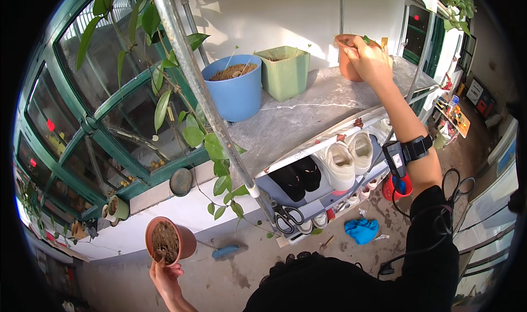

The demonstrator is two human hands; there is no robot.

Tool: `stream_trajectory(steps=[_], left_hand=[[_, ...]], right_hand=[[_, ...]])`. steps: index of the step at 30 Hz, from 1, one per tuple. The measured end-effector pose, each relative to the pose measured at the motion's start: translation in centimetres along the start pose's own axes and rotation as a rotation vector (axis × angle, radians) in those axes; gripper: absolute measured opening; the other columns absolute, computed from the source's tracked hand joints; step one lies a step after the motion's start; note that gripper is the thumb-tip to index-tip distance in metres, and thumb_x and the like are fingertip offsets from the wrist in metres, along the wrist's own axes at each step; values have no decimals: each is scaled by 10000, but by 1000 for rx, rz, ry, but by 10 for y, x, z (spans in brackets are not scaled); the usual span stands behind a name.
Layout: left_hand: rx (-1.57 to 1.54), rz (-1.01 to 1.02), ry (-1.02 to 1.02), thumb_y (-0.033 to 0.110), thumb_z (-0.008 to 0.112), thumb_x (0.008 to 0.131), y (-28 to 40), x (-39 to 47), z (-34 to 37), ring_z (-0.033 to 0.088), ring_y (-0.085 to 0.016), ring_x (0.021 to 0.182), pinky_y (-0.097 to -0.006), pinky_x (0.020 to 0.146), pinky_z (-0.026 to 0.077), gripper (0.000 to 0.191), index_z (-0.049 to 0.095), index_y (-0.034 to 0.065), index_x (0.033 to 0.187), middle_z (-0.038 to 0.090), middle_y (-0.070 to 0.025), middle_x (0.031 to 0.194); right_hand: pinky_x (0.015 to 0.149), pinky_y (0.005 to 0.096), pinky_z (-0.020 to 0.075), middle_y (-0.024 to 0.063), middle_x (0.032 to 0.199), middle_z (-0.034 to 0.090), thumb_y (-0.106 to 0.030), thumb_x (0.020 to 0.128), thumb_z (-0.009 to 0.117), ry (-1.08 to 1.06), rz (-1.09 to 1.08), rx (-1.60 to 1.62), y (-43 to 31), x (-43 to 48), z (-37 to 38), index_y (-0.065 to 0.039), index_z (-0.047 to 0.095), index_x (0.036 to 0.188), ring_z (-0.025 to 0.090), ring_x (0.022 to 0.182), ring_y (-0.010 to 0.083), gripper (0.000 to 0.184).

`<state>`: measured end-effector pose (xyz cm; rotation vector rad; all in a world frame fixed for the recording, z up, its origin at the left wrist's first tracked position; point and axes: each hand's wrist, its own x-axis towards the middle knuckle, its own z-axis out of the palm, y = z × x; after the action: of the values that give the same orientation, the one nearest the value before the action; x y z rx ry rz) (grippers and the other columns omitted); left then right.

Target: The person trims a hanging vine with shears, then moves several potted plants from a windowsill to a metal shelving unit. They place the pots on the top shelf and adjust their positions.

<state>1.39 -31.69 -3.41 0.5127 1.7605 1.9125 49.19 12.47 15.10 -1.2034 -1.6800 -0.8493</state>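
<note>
My left hand (166, 277) grips the rim of a terracotta-coloured flowerpot (187, 243) filled with brown soil (164, 241), held tilted above the floor. At the right end of the grey shelf top (296, 110), my right hand (369, 61) has its fingers over the rim of another terracotta-coloured pot (348, 67). A little green leaf shows behind those fingers, which hide most of that pot's inside. Further left on the shelf stand a square, ribbed green pot (285, 75) and a round blue pot (233, 94), both holding soil and thin sprouts.
A metal rack post (197, 77) with a trailing leafy vine (216, 147) rises in front of the green-framed window. White sneakers (338, 166), black shoes (294, 179) and hanging scissors (287, 218) are below the shelf. A blue brush (225, 252), blue cloth (362, 231) and red bucket (389, 188) are on the floor.
</note>
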Motion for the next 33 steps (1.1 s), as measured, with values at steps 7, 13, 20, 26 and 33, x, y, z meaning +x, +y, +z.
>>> stream_trajectory(steps=[7, 13, 20, 26, 33], left_hand=[[-23, -10, -10, 218, 532, 921, -3, -4, 0, 589, -165, 444, -257, 420, 504, 246, 587, -5, 1008, 645, -118, 639], [-29, -11, 5, 213, 533, 921, -5, -2, -3, 584, -167, 434, -258, 419, 502, 236, 583, -4, 1001, 646, -122, 641], [-36, -12, 4, 203, 528, 916, -5, 1, -1, 581, -172, 428, -260, 420, 502, 228, 579, -4, 998, 647, -127, 641], [-36, -5, -6, 193, 528, 905, -2, 3, 5, 579, -175, 422, -263, 418, 502, 222, 576, -5, 994, 647, -132, 636], [-26, 1, -20, 205, 538, 904, 3, 4, 8, 577, -170, 422, -256, 423, 500, 232, 584, -6, 989, 647, -128, 632]], right_hand=[[590, 455, 541, 128, 651, 655, -360, 837, 674, -97, 49, -138, 4, -9, 5, -153, 654, 1012, 653, 606, 347, 272], [547, 456, 527, 136, 641, 655, -308, 832, 693, -54, 4, -136, 12, -6, 14, -103, 617, 933, 672, 617, 338, 241], [691, 466, 528, 108, 623, 645, -349, 887, 635, 9, 55, -18, -11, -8, 17, -142, 662, 942, 658, 619, 334, 216], [574, 402, 519, 46, 601, 644, -326, 900, 640, -16, 17, 61, -29, -7, 20, -136, 659, 956, 667, 606, 265, 199], [572, 368, 516, 11, 624, 667, -332, 922, 617, -93, 81, 148, -48, -4, 15, -138, 648, 1012, 681, 614, 223, 216]])
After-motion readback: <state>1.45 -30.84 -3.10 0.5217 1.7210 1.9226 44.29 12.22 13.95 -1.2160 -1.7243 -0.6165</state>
